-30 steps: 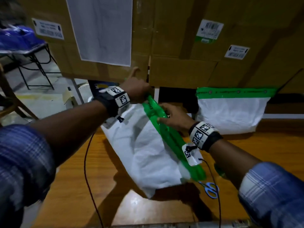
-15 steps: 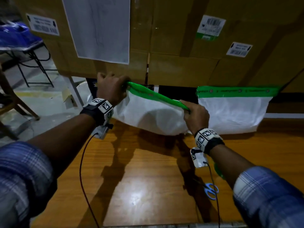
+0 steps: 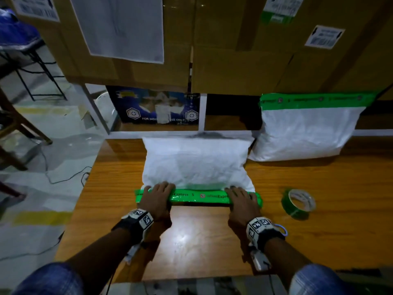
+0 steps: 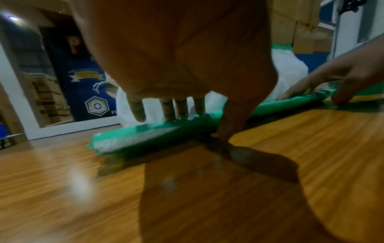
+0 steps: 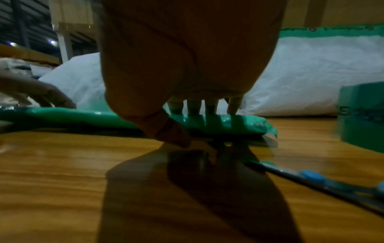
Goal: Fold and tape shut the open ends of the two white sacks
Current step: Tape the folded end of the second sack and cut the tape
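Observation:
One white sack (image 3: 195, 162) lies flat on the wooden table (image 3: 340, 231), its green-taped end (image 3: 197, 196) turned toward me. My left hand (image 3: 158, 198) holds the left part of that green fold, fingers on top and thumb at its near edge, as the left wrist view shows (image 4: 199, 121). Holding the right part the same way is my right hand (image 3: 240, 200), also in the right wrist view (image 5: 191, 123). The second white sack (image 3: 306, 133) leans at the back right, and a green tape strip (image 3: 316, 101) runs along its top.
A green tape roll (image 3: 299, 204) lies on the table right of my right hand. Blue-handled scissors (image 5: 311, 176) lie just behind my right wrist. Stacked cardboard boxes (image 3: 234, 60) wall off the far side. The table's left edge (image 3: 89, 188) drops to the floor.
Half a second ago both hands carried the sack by its green end above the table. Now it lies flat with that end toward me, both hands still on it.

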`<state>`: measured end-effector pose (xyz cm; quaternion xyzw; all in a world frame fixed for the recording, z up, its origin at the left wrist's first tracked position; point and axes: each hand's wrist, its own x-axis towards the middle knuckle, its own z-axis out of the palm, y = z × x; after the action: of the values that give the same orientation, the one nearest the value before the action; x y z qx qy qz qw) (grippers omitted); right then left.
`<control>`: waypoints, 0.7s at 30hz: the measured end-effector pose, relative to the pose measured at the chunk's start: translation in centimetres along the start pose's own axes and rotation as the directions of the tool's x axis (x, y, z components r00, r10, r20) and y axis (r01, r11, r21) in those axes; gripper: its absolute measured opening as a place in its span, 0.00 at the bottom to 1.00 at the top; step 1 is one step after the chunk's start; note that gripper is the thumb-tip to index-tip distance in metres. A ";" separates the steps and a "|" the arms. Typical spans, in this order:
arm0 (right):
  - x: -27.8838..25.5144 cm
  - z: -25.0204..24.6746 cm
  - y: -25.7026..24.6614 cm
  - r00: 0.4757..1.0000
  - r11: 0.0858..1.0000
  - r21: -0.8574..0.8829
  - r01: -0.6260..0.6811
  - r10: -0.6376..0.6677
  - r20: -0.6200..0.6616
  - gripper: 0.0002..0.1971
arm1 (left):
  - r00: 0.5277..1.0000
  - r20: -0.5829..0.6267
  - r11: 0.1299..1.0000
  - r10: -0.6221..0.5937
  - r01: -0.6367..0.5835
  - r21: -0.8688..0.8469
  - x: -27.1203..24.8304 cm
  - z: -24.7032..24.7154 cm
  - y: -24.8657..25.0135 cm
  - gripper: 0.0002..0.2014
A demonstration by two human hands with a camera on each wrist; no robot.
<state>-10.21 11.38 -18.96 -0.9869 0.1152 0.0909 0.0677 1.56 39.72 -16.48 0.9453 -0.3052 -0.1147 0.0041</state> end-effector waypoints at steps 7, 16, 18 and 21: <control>-2.5 0.1 -6.7 0.970 0.973 0.198 0.117 -0.070 -0.231 0.26 | 0.974 -0.156 0.983 0.163 -0.174 -0.062 -1.4 2.4 4.2 0.34; -0.3 3.8 -9.1 0.981 0.981 0.117 0.158 -0.169 0.096 0.38 | 0.974 0.158 0.985 0.160 -0.147 -0.091 0.8 4.9 3.6 0.35; -0.5 3.6 -7.0 0.983 0.985 0.079 0.156 -0.163 0.084 0.34 | 0.970 0.166 0.982 0.179 -0.166 -0.089 0.9 5.1 2.3 0.32; -1.0 3.5 -2.1 0.995 0.996 0.069 0.049 -0.055 0.078 0.30 | 0.978 0.146 0.985 0.148 -0.132 -0.114 0.4 5.0 0.1 0.31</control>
<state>-11.25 14.20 -21.93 -0.9823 0.0896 0.1247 0.1077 0.77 39.72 -21.39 0.9082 -0.3643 -0.2026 0.0375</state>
